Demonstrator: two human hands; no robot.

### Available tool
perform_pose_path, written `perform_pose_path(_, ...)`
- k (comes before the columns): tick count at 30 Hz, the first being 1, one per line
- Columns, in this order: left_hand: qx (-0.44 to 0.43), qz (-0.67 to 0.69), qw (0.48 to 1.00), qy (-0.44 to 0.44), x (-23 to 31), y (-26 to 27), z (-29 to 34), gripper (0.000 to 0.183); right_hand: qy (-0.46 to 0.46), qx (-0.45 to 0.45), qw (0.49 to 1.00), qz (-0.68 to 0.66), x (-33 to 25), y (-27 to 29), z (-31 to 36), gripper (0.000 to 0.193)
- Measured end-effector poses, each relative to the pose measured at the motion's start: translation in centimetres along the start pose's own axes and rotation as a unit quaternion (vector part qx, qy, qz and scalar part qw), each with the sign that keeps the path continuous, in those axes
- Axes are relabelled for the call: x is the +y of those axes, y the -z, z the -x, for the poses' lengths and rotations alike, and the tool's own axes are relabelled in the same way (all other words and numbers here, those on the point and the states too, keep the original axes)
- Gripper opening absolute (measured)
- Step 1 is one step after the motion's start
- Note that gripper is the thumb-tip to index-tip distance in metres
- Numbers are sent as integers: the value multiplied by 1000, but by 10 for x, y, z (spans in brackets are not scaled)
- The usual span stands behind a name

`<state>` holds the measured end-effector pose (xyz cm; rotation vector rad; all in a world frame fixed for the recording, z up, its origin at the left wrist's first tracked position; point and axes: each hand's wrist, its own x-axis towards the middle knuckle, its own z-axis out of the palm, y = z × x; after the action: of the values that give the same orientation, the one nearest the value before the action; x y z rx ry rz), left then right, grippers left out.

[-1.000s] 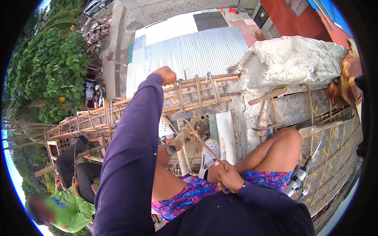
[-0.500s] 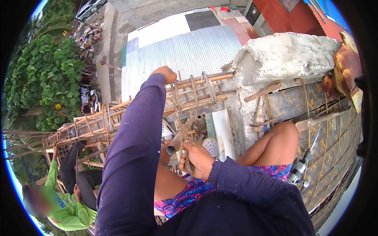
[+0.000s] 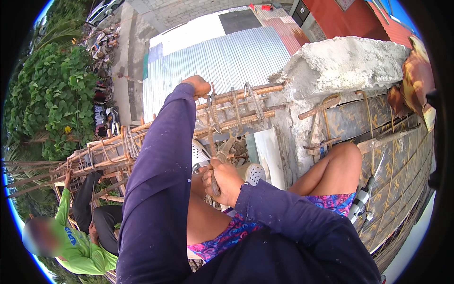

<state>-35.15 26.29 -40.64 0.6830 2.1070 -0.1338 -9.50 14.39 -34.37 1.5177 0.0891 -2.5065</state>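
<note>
In my right hand, the fingers are closed round a long rusty metal bar. The bar's lower end sticks out below my fist, and its upper part reaches to the bent steel stirrups of a rebar cage. My left hand is closed at the far side of the cage, beside the end of a stirrup. What it grips is hidden behind its fingers. Both arms wear dark purple sleeves, the left one stretched out far ahead.
Broken concrete rises at the right, beside rebar over dark panels. A power tool lies by my right knee. A person in a green shirt sits at the left, touching the cage. Corrugated roofing lies below, ahead.
My right hand has moved a little up and left with the bar, whose lower end has swung the same way. A grey pipe end beside that hand is now covered. My left hand remains at the cage.
</note>
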Motion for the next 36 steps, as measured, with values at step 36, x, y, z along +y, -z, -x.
perform_pose_path(36, 86, 126, 975, -162, -65, -56, 14, 31, -228, -336, 778, -481, -73, 39, 62, 32)
